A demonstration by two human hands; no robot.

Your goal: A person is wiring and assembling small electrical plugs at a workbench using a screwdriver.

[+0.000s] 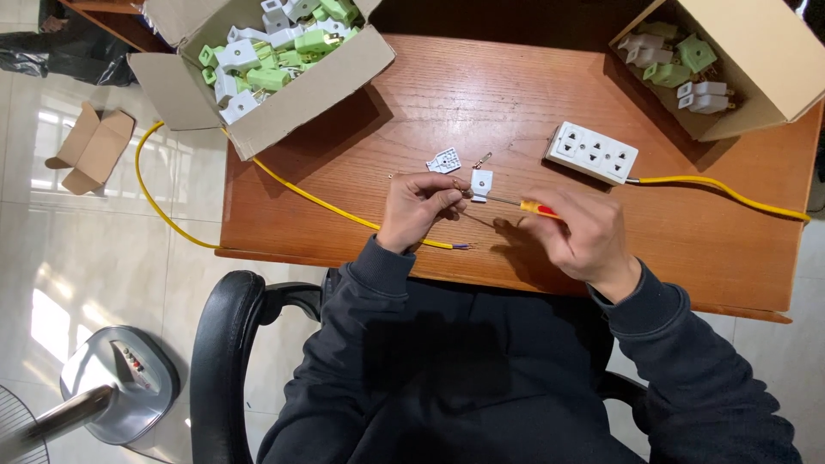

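Seated person in a dark sweatshirt, black chair (225,344) under them, both forearms reaching forward over the near edge of the wooden bench (516,112).

Right hand (577,234): wrist bent inward, palm down, fingers curled shut around the red-and-yellow handle of a small screwdriver (526,205). The shaft points left, its tip at the white plug part (481,185).

Left hand (417,209): knuckles up, thumb and fingertips pinched together on the lower edge of that white plug part, holding it just above the bench surface between the two hands.

Under the left wrist, the stripped end of a yellow cable (344,211) lies on the bench; the cable runs left off the edge, loops over the tiled floor and back up.

Just beyond the hands: a white plug cover (443,160) lying flat, a small metal piece (482,159) beside it. Further right, a white three-outlet socket strip (591,152) with its own yellow lead (722,190) trailing right.

Far left corner: open cardboard box (292,94) full of green and white plugs. Far right corner: second cardboard box (756,60) on its side with a few of the same plugs inside.

On the floor at left: a flattened small carton (90,148) and a fan base (120,384).
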